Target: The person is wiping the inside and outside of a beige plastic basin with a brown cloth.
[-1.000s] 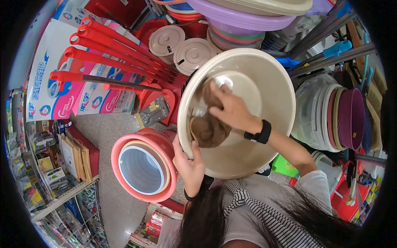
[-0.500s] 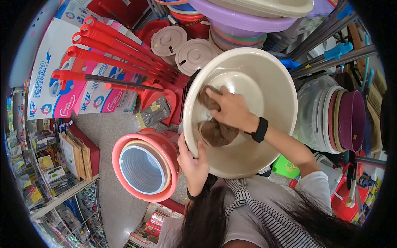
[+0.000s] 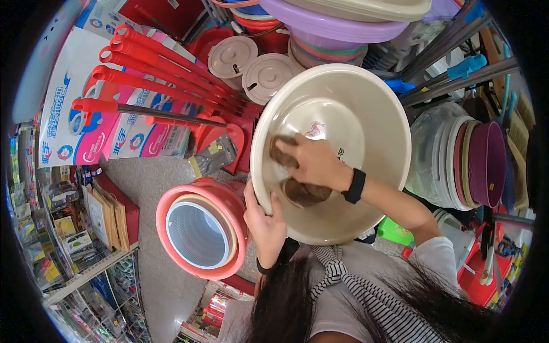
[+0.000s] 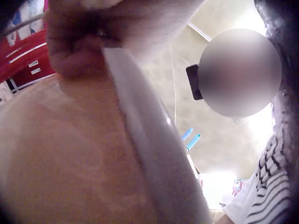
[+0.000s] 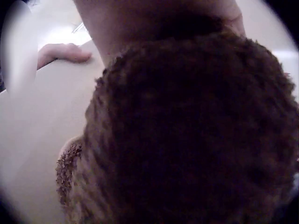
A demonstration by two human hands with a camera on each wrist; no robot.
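A large cream plastic basin is tilted in front of the person's chest, its mouth facing up. At its left rim the left hand holds on, thumb on the inside and fingers outside; the left wrist view shows the rim close up. Inside the basin, the right hand grips a fluffy brown cloth against the left inner wall. Part of the cloth bulges beyond the fingertips and part below the palm. Its shaggy pile fills most of the right wrist view, hiding the fingers.
To the left, a pink bucket stands on the floor with a blue basket nested inside. Red-handled dustpans lean behind it. Stacked purple basins rise at the back; stacked buckets lie at the right.
The right hand has slid the brown cloth down along the basin's inside, toward the person. Printed marks on the basin floor now show. The left hand keeps its hold on the rim.
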